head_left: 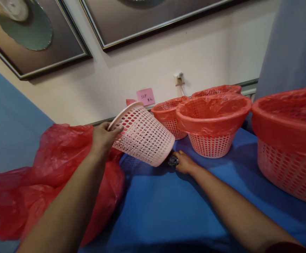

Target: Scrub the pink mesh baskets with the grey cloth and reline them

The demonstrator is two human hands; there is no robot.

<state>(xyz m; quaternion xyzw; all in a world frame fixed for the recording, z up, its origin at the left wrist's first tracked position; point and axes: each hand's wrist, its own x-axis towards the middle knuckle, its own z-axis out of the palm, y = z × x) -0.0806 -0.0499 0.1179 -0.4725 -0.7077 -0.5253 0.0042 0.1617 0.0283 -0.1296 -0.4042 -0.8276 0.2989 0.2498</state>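
My left hand (102,135) is closed on the rim of a pale pink perforated plastic basket (146,137), thumb outside the wall. The basket is tilted, its mouth toward the upper left and its base toward the lower right. Beside the base, low over the blue cloth (153,207), my right hand (184,162) has its fingers closed on a small dark thing with a grey-white pattern (173,161). Its kind I cannot make out. Red plastic bags (63,154) lie bunched at the left, partly behind my left forearm.
Pink baskets lined with red bags stand along the right: a small one (178,128), a wider one (213,146), another (216,90) behind, and a large one (287,168) nearest. A pink note (146,96) and a socket (179,79) are on the wall beneath framed pictures (95,31).
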